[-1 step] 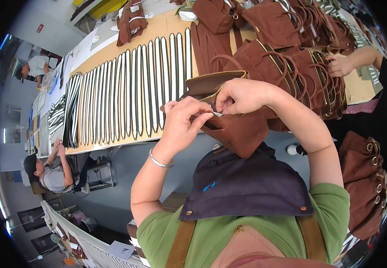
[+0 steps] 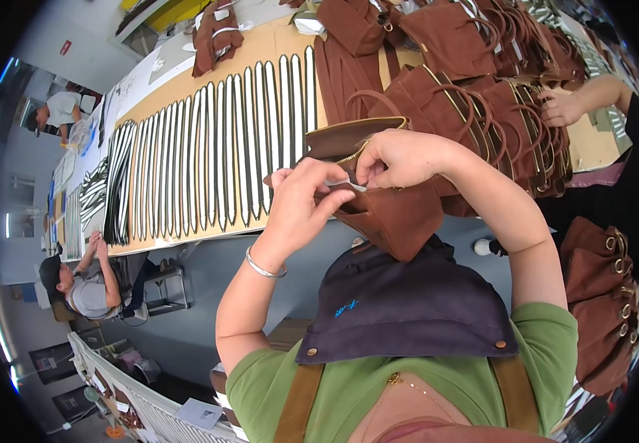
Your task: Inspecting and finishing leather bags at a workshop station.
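A brown handbag [image 2: 408, 214] with a gold zip round its top leans over the table edge close to my body, tilted. My left hand [image 2: 301, 199], a silver bangle at its wrist, is at the bag's mouth. Its fingers curl about a small white strip [image 2: 355, 186], with a gap between thumb and forefinger. On the other side, my right hand [image 2: 401, 159] pinches the bag's edge by the strip's right end; its fingertips are partly hidden. The dark lining shows under the raised back panel [image 2: 356, 136].
Black-and-white striped straps [image 2: 220, 148] lie in a long row on the table. Brown bags [image 2: 474, 111] crowd the right, with another person's hand [image 2: 561, 108] on them. More bags [image 2: 596, 303] hang lower right. A worker [image 2: 87, 280] sits at left.
My left thumb and forefinger have moved apart, and more of the white strip shows between them. The right hand stays almost where it was.
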Available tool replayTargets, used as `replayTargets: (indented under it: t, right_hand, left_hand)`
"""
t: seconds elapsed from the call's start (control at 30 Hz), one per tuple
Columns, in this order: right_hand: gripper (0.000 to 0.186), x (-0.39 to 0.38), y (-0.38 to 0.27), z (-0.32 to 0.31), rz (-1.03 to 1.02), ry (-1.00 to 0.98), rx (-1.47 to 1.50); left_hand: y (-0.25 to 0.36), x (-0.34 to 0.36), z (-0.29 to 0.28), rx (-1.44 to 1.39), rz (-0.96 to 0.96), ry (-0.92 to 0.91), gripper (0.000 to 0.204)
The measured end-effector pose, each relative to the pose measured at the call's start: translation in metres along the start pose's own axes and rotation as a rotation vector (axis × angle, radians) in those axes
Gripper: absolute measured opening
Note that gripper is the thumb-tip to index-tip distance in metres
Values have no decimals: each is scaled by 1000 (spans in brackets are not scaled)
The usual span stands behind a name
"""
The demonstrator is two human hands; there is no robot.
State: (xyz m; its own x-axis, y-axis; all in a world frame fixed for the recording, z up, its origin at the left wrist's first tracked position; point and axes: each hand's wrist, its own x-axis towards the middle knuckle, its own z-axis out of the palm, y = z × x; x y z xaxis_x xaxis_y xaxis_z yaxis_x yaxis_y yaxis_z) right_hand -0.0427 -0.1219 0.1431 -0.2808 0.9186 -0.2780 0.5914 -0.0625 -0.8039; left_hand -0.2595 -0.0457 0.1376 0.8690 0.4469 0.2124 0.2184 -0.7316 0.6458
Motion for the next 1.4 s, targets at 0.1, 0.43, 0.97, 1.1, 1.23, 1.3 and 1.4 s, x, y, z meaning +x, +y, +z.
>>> replayTargets:
  t: [0.1,0.43,0.97,1.1,1.23,1.3,1.4]
  right_hand:
    - [16,-1,4,2,-27,20,-26]
    - [14,-7,-10,3,25,-1,-32]
    - [22,-15,-13,3,-79,3,-53]
    - [21,-15,-16,2,-89,3,-20]
    - [16,-16,-19,4,-78,12,25]
    - [18,-16,-15,5,-80,13,28]
    - [21,-16,-14,6,-78,31,31]
  left_hand:
    - [0,0,0,-25,-64,-42,14]
    - [-2,8,-8,117,61,-148,13]
    - [3,7,-7,97,95,-108,13]
    - [3,7,-6,103,106,-87,14]
    - [3,6,-7,99,114,-85,15]
    - [2,6,-7,98,111,-90,16]
    - [3,6,-7,97,110,-92,17]
